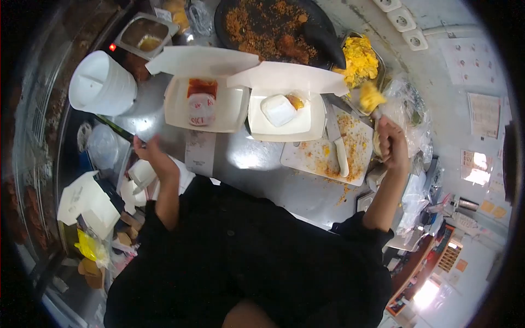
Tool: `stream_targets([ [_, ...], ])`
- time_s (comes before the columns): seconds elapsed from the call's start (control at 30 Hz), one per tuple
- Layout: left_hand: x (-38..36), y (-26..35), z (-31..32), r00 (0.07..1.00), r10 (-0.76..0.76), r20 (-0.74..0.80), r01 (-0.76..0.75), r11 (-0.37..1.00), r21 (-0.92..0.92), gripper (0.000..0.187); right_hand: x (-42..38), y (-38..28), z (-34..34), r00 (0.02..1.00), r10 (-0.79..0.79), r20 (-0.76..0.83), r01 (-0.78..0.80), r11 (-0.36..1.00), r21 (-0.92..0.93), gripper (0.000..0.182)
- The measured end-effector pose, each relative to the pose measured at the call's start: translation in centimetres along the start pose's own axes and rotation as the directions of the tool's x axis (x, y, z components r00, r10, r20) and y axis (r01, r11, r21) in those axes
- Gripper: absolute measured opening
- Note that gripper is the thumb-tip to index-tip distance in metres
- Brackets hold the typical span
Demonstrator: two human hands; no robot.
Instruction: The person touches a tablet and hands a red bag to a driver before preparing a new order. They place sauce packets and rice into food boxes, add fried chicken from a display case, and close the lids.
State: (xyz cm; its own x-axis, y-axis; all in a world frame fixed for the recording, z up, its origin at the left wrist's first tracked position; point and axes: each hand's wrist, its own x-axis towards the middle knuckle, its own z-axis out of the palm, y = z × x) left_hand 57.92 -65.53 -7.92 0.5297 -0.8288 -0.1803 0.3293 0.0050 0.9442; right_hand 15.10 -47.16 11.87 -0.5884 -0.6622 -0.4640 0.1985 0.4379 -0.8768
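My right hand (392,143) is closed round the handle of a spoon, and yellow food (372,97) sits on the spoon's head. Just above it is a metal tray of yellow scrambled food (360,61). My left hand (156,157) is at the left edge of the counter, by a dark strip with green on it; its fingers are blurred. Two open white boxes stand in the middle. The left box (232,106) holds a printed packet (202,109) and a red-sauced piece; the right box (311,123) holds a white wrapped item (279,111) with something orange-brown beside it.
A knife (341,153) lies on a crumb-strewn white board (306,162). Behind the boxes is a black mortar (221,27) with brown crumbs and a pestle. White stacked tubs (117,90) and a metal container (136,34) stand at the left. Plastic bags (402,106) lie right.
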Motion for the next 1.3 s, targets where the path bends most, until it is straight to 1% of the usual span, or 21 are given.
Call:
stream_targets([
  [0.03, -2.6, 3.0, 1.2, 0.992, 0.051, 0.117, -0.084, 0.953, 0.292, 0.047, -1.3, 0.7, 1.2, 1.000, 0.001, 0.001, -0.001, 1.000, -0.018, 0.019],
  [0.07, -3.0, 3.2, 0.8, 0.889, 0.043, 0.456, -0.197, 0.934, 0.297, 0.052, -2.3, 1.6, 2.7, 1.000, 0.003, 0.005, -0.003, 0.999, -0.042, 0.028],
  [0.1, -3.2, 3.3, 0.5, 0.677, 0.015, 0.736, -0.309, 0.913, 0.265, 0.058, -3.2, 2.2, 5.0, 0.999, 0.031, 0.022, -0.030, 0.998, -0.047, 0.029],
  [0.13, -4.3, 3.2, 1.7, 0.591, 0.000, 0.806, -0.239, 0.955, 0.176, 0.057, -3.9, 3.0, 7.6, 0.997, 0.061, 0.040, -0.059, 0.997, -0.050, 0.031],
  [0.17, -5.4, 3.2, 3.1, 0.497, -0.004, 0.868, -0.159, 0.983, 0.095, 0.056, -4.0, 4.4, 10.0, 0.998, -0.017, 0.053, 0.024, 0.991, -0.134, 0.033],
  [0.2, -5.8, 3.3, 3.8, 0.508, -0.011, 0.861, -0.139, 0.986, 0.094, 0.056, -3.9, 6.2, 12.2, 0.993, -0.093, 0.070, 0.106, 0.971, -0.212, 0.036],
  [0.23, -6.1, 3.4, 4.4, 0.517, -0.018, 0.856, -0.117, 0.989, 0.092, 0.055, -3.4, 8.4, 13.9, 0.919, -0.374, 0.124, 0.386, 0.791, -0.475, 0.040],
  [0.27, -6.2, 3.6, 4.8, 0.525, -0.027, 0.851, -0.093, 0.992, 0.089, 0.055, -2.8, 10.3, 15.4, 0.769, -0.590, 0.248, 0.574, 0.466, -0.673, 0.044],
  [0.37, -4.7, 3.9, 4.4, 0.575, 0.055, 0.816, -0.130, 0.991, 0.025, 0.050, -2.6, 13.1, 18.3, 0.694, -0.674, 0.253, 0.500, 0.199, -0.843, 0.049],
  [0.47, -3.1, 4.9, 3.4, 0.650, 0.055, 0.758, -0.155, 0.986, 0.061, 0.046, -3.4, 11.5, 17.9, 0.732, -0.680, 0.049, 0.525, 0.516, -0.677, 0.046],
  [0.5, -2.8, 5.1, 3.2, 0.675, 0.048, 0.736, -0.160, 0.984, 0.083, 0.044, -2.8, 11.5, 16.2, 0.732, -0.681, -0.027, 0.560, 0.624, -0.546, 0.040],
  [0.53, -2.6, 5.2, 2.9, 0.673, 0.038, 0.739, -0.137, 0.988, 0.074, 0.042, -2.8, 10.0, 14.1, 0.876, -0.467, -0.123, 0.419, 0.861, -0.289, 0.037],
  [0.57, -2.4, 5.2, 2.6, 0.669, 0.029, 0.743, -0.114, 0.991, 0.064, 0.041, -2.9, 8.2, 11.7, 0.966, -0.214, -0.142, 0.217, 0.976, 0.008, 0.034],
  [0.63, -2.8, 5.0, 2.5, 0.642, 0.007, 0.767, -0.052, 0.998, 0.035, 0.038, -1.7, 5.7, 6.5, 0.961, -0.207, -0.183, 0.231, 0.965, 0.124, 0.033],
  [0.67, -3.2, 4.9, 2.5, 0.619, -0.005, 0.786, -0.015, 1.000, 0.019, 0.037, -0.9, 4.1, 4.7, 0.943, -0.224, -0.246, 0.223, 0.974, -0.035, 0.034],
  [0.7, -3.7, 4.8, 2.6, 0.594, -0.017, 0.804, 0.021, 1.000, 0.005, 0.035, 1.1, 3.8, 2.5, 0.922, -0.272, -0.275, 0.240, 0.960, -0.146, 0.037],
  [0.73, -4.2, 4.5, 2.6, 0.580, -0.031, 0.814, 0.039, 0.999, 0.010, 0.034, 3.5, 4.2, 1.5, 0.850, -0.449, -0.276, 0.314, 0.852, -0.419, 0.039],
  [0.8, -5.5, 3.9, 2.6, 0.555, -0.066, 0.829, 0.073, 0.997, 0.030, 0.032, 8.4, 5.5, -0.4, 0.673, -0.729, -0.125, 0.314, 0.435, -0.844, 0.043],
  [0.9, -7.5, 4.0, 3.0, 0.523, -0.113, 0.845, 0.086, 0.993, 0.080, 0.031, 13.1, 7.9, 0.2, 0.610, -0.787, 0.090, 0.255, 0.088, -0.963, 0.049],
  [1.1, -8.0, 3.9, 3.3, 0.549, -0.126, 0.826, 0.016, 0.990, 0.141, 0.030, 12.7, 10.3, 1.0, 0.550, -0.829, 0.103, 0.247, 0.043, -0.968, 0.056],
  [1.3, -8.5, 3.2, 4.5, 0.550, -0.141, 0.823, -0.003, 0.985, 0.171, 0.029, 12.7, 9.4, 0.9, 0.609, -0.748, 0.265, 0.319, -0.074, -0.945, 0.058],
])
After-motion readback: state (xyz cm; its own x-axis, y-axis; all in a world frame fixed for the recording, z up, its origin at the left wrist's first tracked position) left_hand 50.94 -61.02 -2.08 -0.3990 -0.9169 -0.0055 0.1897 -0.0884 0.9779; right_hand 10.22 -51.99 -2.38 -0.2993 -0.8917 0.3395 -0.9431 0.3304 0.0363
